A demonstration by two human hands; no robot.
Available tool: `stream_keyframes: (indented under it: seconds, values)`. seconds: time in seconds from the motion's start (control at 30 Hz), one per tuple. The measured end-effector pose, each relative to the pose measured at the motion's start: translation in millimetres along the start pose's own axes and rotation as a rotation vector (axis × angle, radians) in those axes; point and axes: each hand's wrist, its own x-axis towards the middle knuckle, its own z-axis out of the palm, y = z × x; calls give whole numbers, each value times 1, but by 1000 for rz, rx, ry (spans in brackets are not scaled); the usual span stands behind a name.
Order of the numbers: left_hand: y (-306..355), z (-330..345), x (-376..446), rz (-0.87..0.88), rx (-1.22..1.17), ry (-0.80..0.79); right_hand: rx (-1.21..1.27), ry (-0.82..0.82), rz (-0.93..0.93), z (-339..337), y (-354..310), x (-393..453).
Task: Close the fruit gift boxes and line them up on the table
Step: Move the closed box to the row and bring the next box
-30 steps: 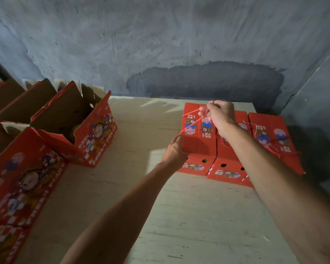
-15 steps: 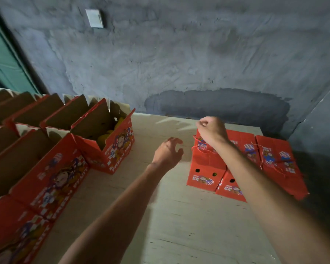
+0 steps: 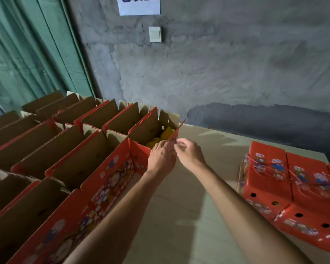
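I have both hands on the open red cardboard fruit box [image 3: 141, 149] near the tabletop's [image 3: 208, 153] far edge: left hand [image 3: 161, 157] and right hand [image 3: 189, 154] each pinch its upright flap [image 3: 176, 133]. I should fold it down squarely over the yellow fruit [image 3: 160, 139], keeping both grips even so the card doesn't buckle.

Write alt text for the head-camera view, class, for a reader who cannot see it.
Both hands, left hand and right hand, meet at the raised red cardboard flap of an open red fruit box holding yellow fruit. Closed red gift boxes stand on the pale wooden table.
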Motion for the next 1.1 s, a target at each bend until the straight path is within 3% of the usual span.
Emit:
stream_keyframes:
  seconds: [0.23,0.6,0.9,1.1]
  values:
    - [-39,15,41,-11,-30,-105,-21,-10,-20,57,4,31]
    - [-47,32,54,-108,93,-135,19,61,-56,53,18,36]
    - [-38,7,-17,-153,-12,-128,45,68,-56,7,15,-10]
    - [-22,-12,-83,-124,-61,-181,-128,-16,-103,-12,36,-69]
